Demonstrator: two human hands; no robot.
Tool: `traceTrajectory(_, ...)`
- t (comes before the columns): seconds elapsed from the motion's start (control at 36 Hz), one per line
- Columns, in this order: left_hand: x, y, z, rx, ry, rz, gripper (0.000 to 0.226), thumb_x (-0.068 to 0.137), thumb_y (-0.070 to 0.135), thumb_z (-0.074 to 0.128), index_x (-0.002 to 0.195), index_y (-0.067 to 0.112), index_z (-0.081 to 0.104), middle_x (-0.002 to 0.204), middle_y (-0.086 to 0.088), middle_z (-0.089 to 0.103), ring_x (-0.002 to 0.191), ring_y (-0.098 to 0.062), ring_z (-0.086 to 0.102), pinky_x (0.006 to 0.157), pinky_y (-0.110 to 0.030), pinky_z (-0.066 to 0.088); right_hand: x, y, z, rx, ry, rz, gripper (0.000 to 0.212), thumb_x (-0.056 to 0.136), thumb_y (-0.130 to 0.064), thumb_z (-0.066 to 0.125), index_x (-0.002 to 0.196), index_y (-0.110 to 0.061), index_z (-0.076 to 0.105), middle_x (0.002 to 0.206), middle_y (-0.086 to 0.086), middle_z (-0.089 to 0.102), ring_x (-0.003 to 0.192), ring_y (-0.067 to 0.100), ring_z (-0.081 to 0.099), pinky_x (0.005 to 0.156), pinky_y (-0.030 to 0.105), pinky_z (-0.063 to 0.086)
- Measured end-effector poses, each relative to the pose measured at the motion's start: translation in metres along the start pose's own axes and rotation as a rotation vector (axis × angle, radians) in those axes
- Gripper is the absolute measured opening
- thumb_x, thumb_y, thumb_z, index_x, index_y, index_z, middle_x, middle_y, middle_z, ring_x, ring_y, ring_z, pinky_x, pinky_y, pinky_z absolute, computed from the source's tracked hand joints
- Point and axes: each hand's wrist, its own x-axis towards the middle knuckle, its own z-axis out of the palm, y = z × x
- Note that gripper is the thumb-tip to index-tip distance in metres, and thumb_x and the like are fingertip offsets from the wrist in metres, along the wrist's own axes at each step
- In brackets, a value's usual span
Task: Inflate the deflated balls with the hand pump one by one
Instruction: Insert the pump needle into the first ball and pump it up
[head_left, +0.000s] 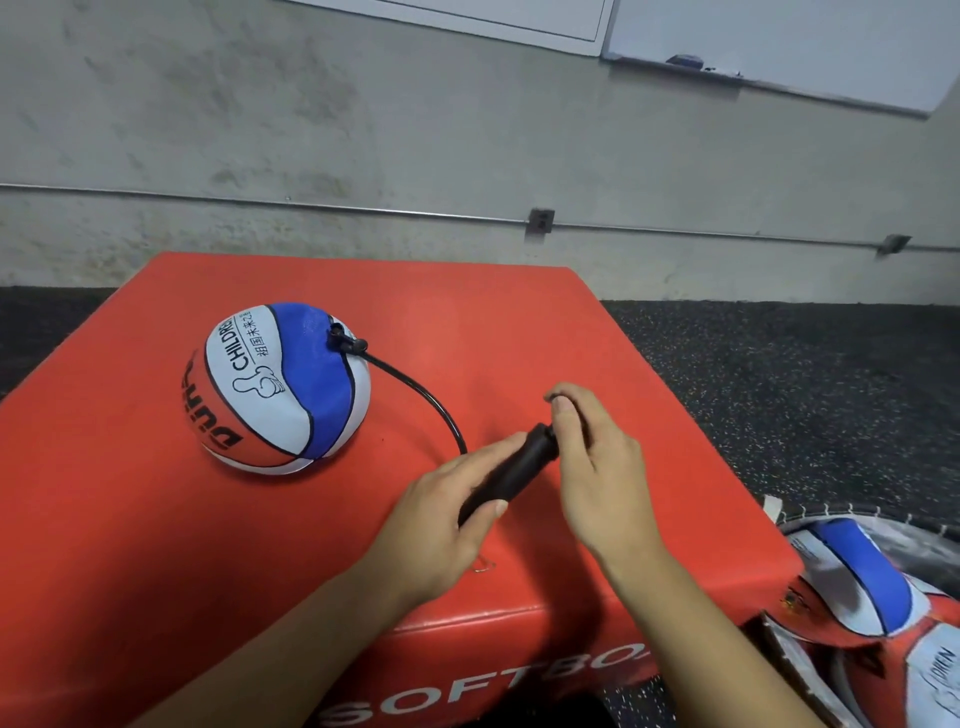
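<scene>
On the red soft box (156, 519), your left hand (441, 525) gripped the hand pump (511, 475) barrel, right hand (592, 462) curled round its handle; the half-flat children's basketball (278, 387) looked soft, wobbly.

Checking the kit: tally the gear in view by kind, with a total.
Balls: 2, one on the red box at, one deflated on the floor
Hand pumps: 1, held by left hand and right hand
Hoses: 1
Total: 4
</scene>
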Motion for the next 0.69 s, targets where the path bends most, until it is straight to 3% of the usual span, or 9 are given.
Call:
traceTrajectory(0.17,0.001,0.003,-0.005,-0.045,-0.002,-0.026,0.071,0.098,0.002,0.064,0.154,0.043,0.046,0.142,0.034,0.054,0.130,0.005,0.056,0.112,-0.023,0.047,0.005,0.002,-0.022,-0.232,-0.194,-0.124,0.052,0.101,-0.066,0.020,0.141,-0.046,0.047,0.130,-0.017,0.065,0.121,0.014,0.063,0.099,0.043,0.050)
traceTrajectory(0.31,0.000,0.004,-0.005,-0.012,-0.026,-0.034,0.072,0.099,0.006,0.064,0.153,0.050,0.044,0.140,0.037,0.055,0.129,0.006,0.057,0.113,-0.027,0.048,0.012,0.001,-0.044,-0.256,-0.091,-0.198,0.047,0.105,-0.056,0.028,0.141,-0.039,0.052,0.132,-0.013,0.067,0.122,0.015,0.064,0.097,0.041,0.052)
traceTrajectory(0.42,-0.002,0.008,-0.004,0.020,-0.071,0.002,0.073,0.100,0.007,0.061,0.154,0.051,0.041,0.148,0.034,0.050,0.135,0.007,0.052,0.110,-0.035,0.052,0.031,0.004,-0.081,-0.024,0.180,-0.126,0.038,0.108,-0.041,0.039,0.135,-0.028,0.062,0.117,-0.019,0.067,0.105,0.004,0.063,0.096,0.026,0.047)
traceTrajectory(0.5,-0.002,0.008,-0.003,0.048,-0.072,0.032,0.070,0.100,0.007,0.061,0.155,0.045,0.043,0.151,0.033,0.049,0.138,0.007,0.048,0.116,-0.036,0.045,0.032,0.006,-0.094,0.035,0.262,-0.095,0.037,0.109,-0.040,0.039,0.135,-0.028,0.063,0.101,-0.011,0.066,0.096,0.014,0.060,0.086,0.016,0.044)
traceTrajectory(0.56,-0.002,0.006,-0.002,0.067,-0.065,0.032,0.069,0.100,0.009,0.061,0.155,0.046,0.042,0.150,0.034,0.049,0.137,0.008,0.048,0.117,-0.036,0.045,0.028,0.005,-0.091,0.060,0.284,-0.075,0.034,0.110,-0.038,0.039,0.133,-0.031,0.063,0.096,0.004,0.065,0.089,0.020,0.058,0.083,0.028,0.047)
traceTrajectory(0.61,-0.003,0.005,-0.002,0.070,-0.059,0.026,0.069,0.101,0.010,0.061,0.155,0.047,0.041,0.149,0.034,0.049,0.137,0.009,0.049,0.116,-0.035,0.045,0.027,0.004,-0.083,0.071,0.314,-0.069,0.032,0.110,-0.040,0.038,0.130,-0.033,0.062,0.084,-0.004,0.061,0.077,0.014,0.055,0.078,0.036,0.046)
traceTrajectory(0.69,-0.005,0.004,-0.001,0.053,-0.052,0.027,0.068,0.101,0.010,0.060,0.156,0.047,0.041,0.151,0.032,0.049,0.137,0.007,0.049,0.116,-0.035,0.046,0.025,0.007,-0.065,0.038,0.284,-0.095,0.033,0.110,-0.037,0.039,0.131,-0.027,0.062,0.078,-0.022,0.053,0.073,-0.006,0.052,0.070,0.024,0.038)
